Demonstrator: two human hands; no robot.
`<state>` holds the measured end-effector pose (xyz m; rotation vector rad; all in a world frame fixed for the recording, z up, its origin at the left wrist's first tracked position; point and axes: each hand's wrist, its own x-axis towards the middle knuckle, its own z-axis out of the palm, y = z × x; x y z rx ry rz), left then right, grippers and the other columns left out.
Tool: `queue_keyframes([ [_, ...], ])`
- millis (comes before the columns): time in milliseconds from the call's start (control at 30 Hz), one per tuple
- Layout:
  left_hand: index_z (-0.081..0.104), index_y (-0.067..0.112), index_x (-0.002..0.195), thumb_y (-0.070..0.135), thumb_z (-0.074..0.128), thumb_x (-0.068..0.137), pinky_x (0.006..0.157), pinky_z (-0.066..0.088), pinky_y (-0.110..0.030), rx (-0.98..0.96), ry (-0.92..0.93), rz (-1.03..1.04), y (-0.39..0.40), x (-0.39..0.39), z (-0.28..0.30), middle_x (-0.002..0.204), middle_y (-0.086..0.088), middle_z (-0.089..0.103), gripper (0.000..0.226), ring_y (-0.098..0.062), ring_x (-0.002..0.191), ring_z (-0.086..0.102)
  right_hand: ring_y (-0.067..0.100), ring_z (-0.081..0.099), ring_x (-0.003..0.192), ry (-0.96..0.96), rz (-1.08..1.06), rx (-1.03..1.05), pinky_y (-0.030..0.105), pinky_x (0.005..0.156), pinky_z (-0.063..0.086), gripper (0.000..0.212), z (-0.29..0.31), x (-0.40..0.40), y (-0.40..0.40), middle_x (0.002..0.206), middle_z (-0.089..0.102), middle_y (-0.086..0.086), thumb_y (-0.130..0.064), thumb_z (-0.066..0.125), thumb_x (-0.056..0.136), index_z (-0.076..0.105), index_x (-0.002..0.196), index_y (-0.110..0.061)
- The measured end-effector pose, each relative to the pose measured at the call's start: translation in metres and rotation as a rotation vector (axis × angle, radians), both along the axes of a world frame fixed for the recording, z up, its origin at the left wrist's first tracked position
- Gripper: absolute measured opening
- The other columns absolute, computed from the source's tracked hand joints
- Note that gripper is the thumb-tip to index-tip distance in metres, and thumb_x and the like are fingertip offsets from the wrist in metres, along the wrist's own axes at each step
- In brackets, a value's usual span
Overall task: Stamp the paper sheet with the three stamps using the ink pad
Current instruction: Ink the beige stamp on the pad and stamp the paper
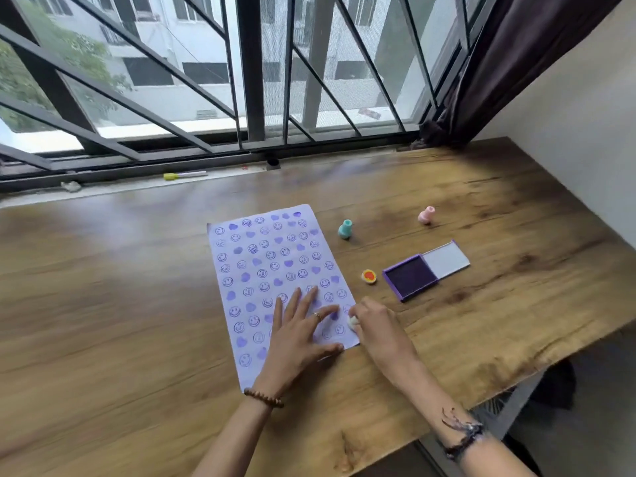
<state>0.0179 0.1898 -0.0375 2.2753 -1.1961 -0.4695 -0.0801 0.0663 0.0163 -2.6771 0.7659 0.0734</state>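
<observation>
Hands first: my left hand (303, 325) lies flat pinning the sheet (275, 284) on the worktop (120, 287), my right hand (370, 321) grips a stamp (353, 322) at its near right corner, and with rows nearly filling the page I judge little remains.

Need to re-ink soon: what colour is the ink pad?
Dark purple, in a lighter purple case: the ink pad shows clearly in the head view.

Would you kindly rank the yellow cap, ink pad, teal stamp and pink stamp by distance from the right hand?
From the right hand:
1. Yellow cap, just beyond it.
2. Ink pad, to the right.
3. Teal stamp, farther back beside the paper.
4. Pink stamp, far right.
</observation>
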Motion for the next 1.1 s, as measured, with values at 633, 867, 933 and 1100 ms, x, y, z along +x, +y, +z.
queue_keyframes([
  [633,0.042,0.04,0.127,0.053,0.057,0.079,0.108,-0.019,-0.031,-0.057,-0.029,0.039,-0.021,0.009,0.011,0.143,0.007,0.04,0.052,-0.013,0.141,0.017,0.013,0.059,0.067,-0.483,-0.556,0.873,0.026,0.064,0.049,0.011,0.035,-0.016,-0.07,0.076,0.066,0.01,-0.012,0.076,0.071,0.074,0.082,-0.011],
  [867,0.049,0.026,0.124,0.03,0.051,0.089,0.09,0.026,-0.03,-0.032,-0.129,-0.044,-0.1,0.008,0.04,0.122,-0.001,0.053,0.036,-0.02,0.116,0.044,0.017,0.062,0.075,-0.525,-0.571,1.012,0.019,0.065,0.056,0.013,0.037,-0.022,-0.114,0.084,0.067,0.011,-0.002,0.067,0.079,0.069,0.092,-0.001],
  [933,0.051,0.026,0.119,0.028,0.049,0.089,0.088,0.027,-0.033,-0.002,-0.155,-0.044,-0.111,0.008,0.039,0.118,-0.002,0.053,0.03,-0.019,0.113,0.045,0.012,0.063,0.071,-0.535,-0.564,1.049,0.012,0.055,0.054,0.01,0.033,-0.021,-0.12,0.081,0.067,0.008,-0.001,0.067,0.079,0.07,0.087,-0.005],
  [1100,0.063,0.019,0.098,0.023,0.058,0.085,0.082,0.035,-0.028,-0.141,0.029,0.105,-0.119,0.006,0.041,0.098,-0.001,0.061,0.014,-0.015,0.094,0.056,0.016,0.063,0.077,-0.512,-0.489,1.031,0.022,0.068,0.056,0.012,0.022,-0.016,-0.128,0.083,0.067,0.009,-0.002,0.071,0.074,0.07,0.082,-0.012],
])
